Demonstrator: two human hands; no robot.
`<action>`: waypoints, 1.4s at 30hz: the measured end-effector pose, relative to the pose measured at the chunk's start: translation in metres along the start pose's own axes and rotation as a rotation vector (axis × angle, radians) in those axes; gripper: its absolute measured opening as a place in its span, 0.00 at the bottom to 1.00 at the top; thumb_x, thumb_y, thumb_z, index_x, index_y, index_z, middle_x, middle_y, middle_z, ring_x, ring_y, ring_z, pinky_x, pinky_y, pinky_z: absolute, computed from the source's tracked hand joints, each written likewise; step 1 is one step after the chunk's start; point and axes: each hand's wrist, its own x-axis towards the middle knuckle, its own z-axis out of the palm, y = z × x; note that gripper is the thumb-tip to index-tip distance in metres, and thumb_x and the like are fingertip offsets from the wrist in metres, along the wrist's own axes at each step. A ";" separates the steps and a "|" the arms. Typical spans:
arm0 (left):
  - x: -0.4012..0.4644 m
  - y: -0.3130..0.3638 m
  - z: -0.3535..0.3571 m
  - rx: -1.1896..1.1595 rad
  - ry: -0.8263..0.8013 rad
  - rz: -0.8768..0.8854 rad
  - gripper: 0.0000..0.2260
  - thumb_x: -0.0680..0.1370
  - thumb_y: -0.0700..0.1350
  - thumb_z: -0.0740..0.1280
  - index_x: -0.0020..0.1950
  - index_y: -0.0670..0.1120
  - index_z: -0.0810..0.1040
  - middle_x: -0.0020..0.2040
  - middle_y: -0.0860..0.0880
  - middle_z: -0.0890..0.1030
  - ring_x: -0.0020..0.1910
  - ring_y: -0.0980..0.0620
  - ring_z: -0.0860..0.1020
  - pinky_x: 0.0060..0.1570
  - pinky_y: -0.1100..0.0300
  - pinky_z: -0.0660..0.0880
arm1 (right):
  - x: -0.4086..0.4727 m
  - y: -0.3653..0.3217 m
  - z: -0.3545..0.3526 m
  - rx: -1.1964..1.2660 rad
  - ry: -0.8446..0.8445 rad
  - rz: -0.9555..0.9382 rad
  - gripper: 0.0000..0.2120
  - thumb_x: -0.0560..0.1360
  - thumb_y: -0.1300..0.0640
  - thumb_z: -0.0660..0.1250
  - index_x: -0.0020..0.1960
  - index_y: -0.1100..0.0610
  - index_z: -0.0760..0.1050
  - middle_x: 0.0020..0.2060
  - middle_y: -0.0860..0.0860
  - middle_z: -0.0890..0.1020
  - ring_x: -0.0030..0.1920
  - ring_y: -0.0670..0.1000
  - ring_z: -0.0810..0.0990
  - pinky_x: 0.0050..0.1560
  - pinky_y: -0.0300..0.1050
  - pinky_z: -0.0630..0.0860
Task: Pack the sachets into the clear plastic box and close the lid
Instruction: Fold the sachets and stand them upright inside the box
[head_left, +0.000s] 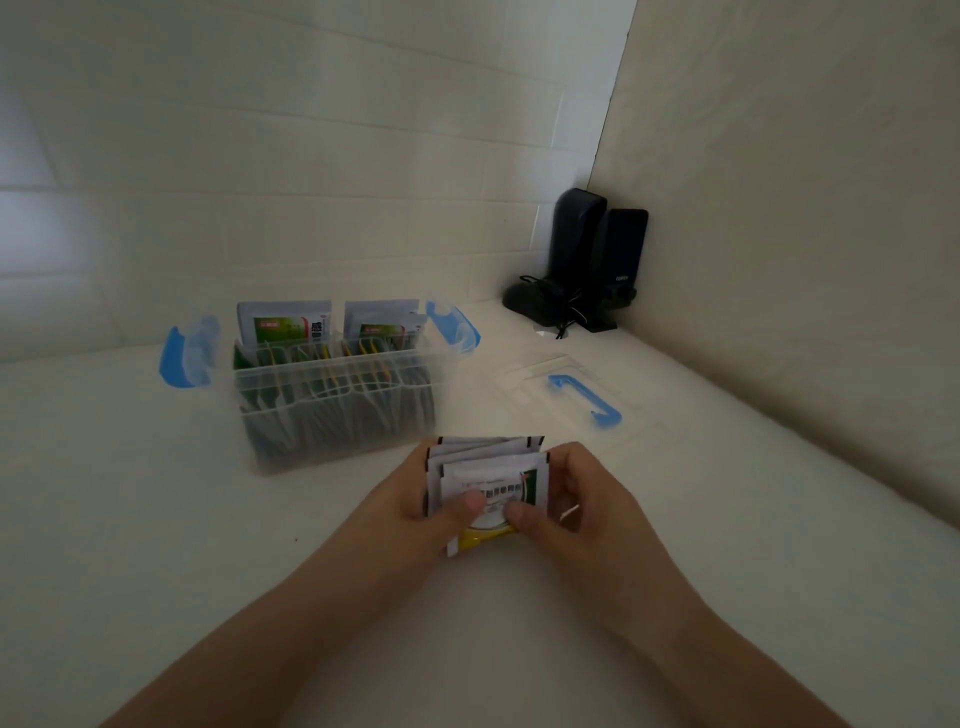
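While spread across the white desk (156, 519), largest to smallest: clear plastic box (337, 405) standing open and mostly filled with upright sachets, lid (566, 400) lying flat just to its right, small stack of sachets (485, 475) nearer the camera. Gripped by both, left hand (415, 499) and right hand (576, 499), fingers curled round the sides, thumbs on the front face. Probably light, thin, slick and floppy; best pinched by the edges, kept squared.

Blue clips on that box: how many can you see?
2. One clip is flipped out at the box's left end, the other at its right end. The lid, lying apart, has a blue handle, no clip.
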 end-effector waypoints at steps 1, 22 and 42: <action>0.000 -0.001 -0.001 0.018 -0.004 0.006 0.12 0.71 0.53 0.64 0.54 0.58 0.73 0.50 0.62 0.82 0.52 0.65 0.78 0.53 0.70 0.73 | 0.001 0.001 -0.002 -0.011 0.010 0.003 0.14 0.66 0.51 0.73 0.48 0.46 0.71 0.40 0.45 0.80 0.35 0.39 0.76 0.34 0.29 0.72; 0.000 -0.007 0.002 0.234 0.122 -0.065 0.13 0.74 0.45 0.65 0.48 0.61 0.64 0.49 0.56 0.74 0.43 0.61 0.78 0.37 0.72 0.72 | 0.002 -0.004 0.005 -0.187 -0.085 -0.055 0.13 0.67 0.56 0.73 0.48 0.57 0.74 0.44 0.53 0.79 0.44 0.49 0.77 0.47 0.39 0.73; -0.009 0.044 0.015 -0.395 0.292 0.050 0.09 0.68 0.46 0.72 0.30 0.45 0.76 0.26 0.49 0.78 0.25 0.57 0.75 0.27 0.68 0.72 | -0.016 -0.037 0.017 0.756 -0.222 -0.015 0.22 0.59 0.41 0.75 0.52 0.42 0.79 0.51 0.41 0.84 0.55 0.44 0.80 0.50 0.34 0.77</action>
